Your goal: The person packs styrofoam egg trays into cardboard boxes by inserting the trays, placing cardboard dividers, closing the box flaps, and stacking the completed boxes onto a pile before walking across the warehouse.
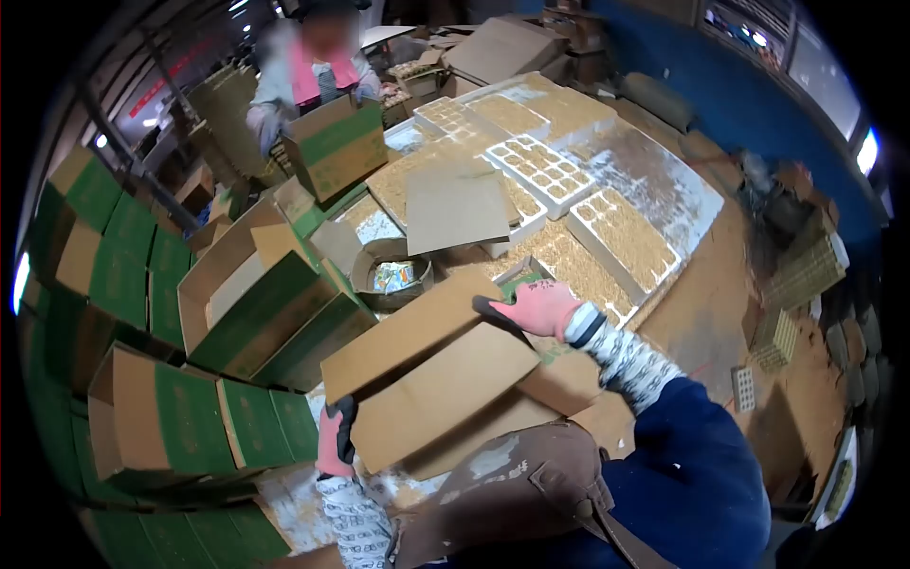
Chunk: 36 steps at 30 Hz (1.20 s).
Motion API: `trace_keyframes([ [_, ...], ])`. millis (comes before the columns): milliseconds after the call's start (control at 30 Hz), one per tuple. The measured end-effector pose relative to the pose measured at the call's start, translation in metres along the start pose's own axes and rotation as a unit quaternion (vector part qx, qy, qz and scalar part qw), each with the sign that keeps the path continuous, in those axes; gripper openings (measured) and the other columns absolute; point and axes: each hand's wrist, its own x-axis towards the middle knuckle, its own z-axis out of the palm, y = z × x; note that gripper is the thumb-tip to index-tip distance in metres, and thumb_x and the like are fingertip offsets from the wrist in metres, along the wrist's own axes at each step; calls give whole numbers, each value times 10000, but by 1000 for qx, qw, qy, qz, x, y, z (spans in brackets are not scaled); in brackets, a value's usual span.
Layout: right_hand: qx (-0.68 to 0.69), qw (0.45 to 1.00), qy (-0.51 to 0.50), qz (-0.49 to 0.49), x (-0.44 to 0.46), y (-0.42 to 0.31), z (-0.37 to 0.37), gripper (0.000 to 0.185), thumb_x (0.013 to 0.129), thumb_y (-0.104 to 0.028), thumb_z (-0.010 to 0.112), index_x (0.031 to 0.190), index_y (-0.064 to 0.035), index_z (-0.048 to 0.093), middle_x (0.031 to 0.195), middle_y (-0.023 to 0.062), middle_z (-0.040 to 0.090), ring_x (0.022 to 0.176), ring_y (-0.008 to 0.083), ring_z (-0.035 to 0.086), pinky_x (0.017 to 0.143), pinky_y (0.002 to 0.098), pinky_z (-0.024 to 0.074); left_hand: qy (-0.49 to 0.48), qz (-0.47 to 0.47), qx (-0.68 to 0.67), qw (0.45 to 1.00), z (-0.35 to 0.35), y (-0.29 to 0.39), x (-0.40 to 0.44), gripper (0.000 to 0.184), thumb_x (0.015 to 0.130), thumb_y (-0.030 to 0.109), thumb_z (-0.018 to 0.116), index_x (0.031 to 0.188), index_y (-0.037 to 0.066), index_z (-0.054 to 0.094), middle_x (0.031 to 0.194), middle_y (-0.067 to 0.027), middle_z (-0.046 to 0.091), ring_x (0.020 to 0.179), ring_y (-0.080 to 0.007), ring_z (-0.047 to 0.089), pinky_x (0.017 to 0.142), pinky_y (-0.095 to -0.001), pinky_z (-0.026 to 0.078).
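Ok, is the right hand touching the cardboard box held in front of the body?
Touching. The head view shows the right hand with its dark glove fingertips over the upper corner of the cardboard box.

Light is dim; a window glows upper right, edges bend into black, a co-worker's head is blurred.

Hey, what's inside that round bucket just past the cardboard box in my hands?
In the round bucket lies colourful printed material, blue and white among its colours, possibly packets. It covers the bottom, so anything underneath can't be seen.
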Motion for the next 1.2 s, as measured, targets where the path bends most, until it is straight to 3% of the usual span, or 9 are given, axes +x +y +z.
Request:
trace_keyframes([
  [167, 101, 964, -180, -170, -44, 34, -1, 643, 804, -479, 587, 1243, -29, 456, 964, 223, 624, 789, 334, 636, 703, 408, 492, -25, -48, 76, 996, -27, 21, -24, 398, 889, 246, 529, 1217, 24, 489, 1139, -108, 557, 1023, -191, 538, 886, -320, 441],
  [367, 171, 951, 167, -198, -44, 74, 158, 650, 760, -182, 592, 1342, -46, 338, 1190, 217, 493, 1118, 353, 473, 984, 398, 355, -44, -193, 84, 977, -95, 36, -11, 356, 907, 243, 475, 1194, 33, 504, 1176, -147, 535, 1052, -252, 524, 902, -366, 429],
  [467, 55, 970, 107, -212, -26, 130, 192, 580, 812, -246, 564, 1318, -37, 372, 1287, 204, 427, 1223, 352, 391, 1031, 417, 313, -17, -112, 355, 928, -45, 35, 8, 368, 883, 232, 491, 1180, 17, 513, 1178, -188, 527, 1054, -300, 524, 883, -390, 427],
  [533, 45, 943, 308, -122, -17, 169, 172, 595, 769, -171, 577, 1314, -36, 382, 1268, 222, 437, 1201, 365, 382, 1004, 432, 331, 43, 1, 554, 831, 21, 59, 12, 419, 821, 226, 561, 1177, 10, 523, 1125, -211, 555, 1007, -339, 545, 848, -410, 434],
  [633, 393, 693, 554, 243, 15, 285, 144, 618, 820, -243, 602, 1319, 21, 350, 1345, 206, 390, 1261, 325, 346, 1048, 397, 285, 88, 60, 640, 761, 76, 82, 24, 448, 756, 233, 633, 1157, 50, 554, 1026, -194, 608, 925, -354, 576, 823, -433, 443],
  [733, 627, 499, 525, 287, 51, 387, 146, 746, 813, -310, 647, 1375, -5, 263, 1336, 147, 408, 1214, 259, 402, 1029, 358, 304, 38, 56, 677, 733, 87, 95, 40, 425, 730, 243, 653, 1118, 82, 585, 993, -177, 619, 906, -349, 579, 811, -437, 447],
  [800, 689, 500, 502, 155, 89, 416, 145, 820, 784, -294, 677, 1413, -55, 207, 1294, 81, 436, 1147, 225, 444, 962, 335, 367, 5, 55, 667, 743, 87, 97, 55, 419, 720, 251, 661, 1098, 83, 596, 982, -173, 618, 912, -345, 574, 809, -430, 448],
  [933, 673, 547, 433, 245, 79, 375, 101, 976, 616, -182, 815, 1398, -64, 243, 1297, 93, 431, 1133, 220, 446, 947, 321, 362, -40, 15, 616, 787, 62, 91, 58, 435, 700, 261, 680, 1073, 51, 602, 957, -184, 612, 926, -347, 567, 815, -408, 449],
  [1200, 820, 457, 332, 98, -25, 259, 45, 558, 714, -96, 721, 1223, -57, 497, 1075, 98, 584, 990, 226, 572, 845, 366, 478, 57, 56, 356, 931, 57, 30, 34, 340, 793, 204, 646, 1032, -35, 611, 886, -137, 640, 829, -219, 598, 741, -328, 458],
])
